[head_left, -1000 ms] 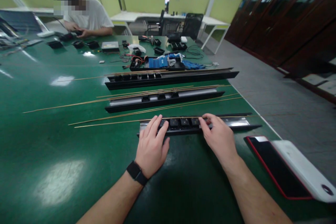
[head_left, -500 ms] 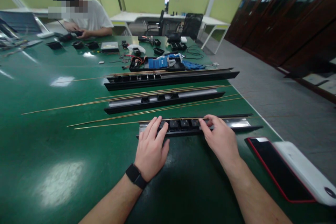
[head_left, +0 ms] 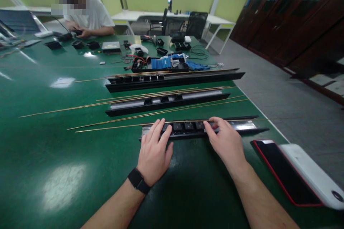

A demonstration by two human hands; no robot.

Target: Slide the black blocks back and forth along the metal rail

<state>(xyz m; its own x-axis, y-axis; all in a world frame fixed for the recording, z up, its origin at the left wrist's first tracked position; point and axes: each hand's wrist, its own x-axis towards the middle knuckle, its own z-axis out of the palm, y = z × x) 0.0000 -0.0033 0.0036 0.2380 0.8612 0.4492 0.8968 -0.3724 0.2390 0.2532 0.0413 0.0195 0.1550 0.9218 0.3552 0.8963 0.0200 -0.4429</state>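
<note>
Your left hand covers part of the left end of the near long black channel with a silver lining, and hides some of the small black blocks in it. Your right hand curls so that some fingertips are out of sight (whether they pinch the thin brass-coloured rod or a block, you can't tell). That rod's far right end fades into blur over the grey floor. The bottom edge cuts off both your forearms, and the right edge clips the rounded white case. Across the green surface, the dark object in the white-shirted person's hands is too small to identify.
</note>
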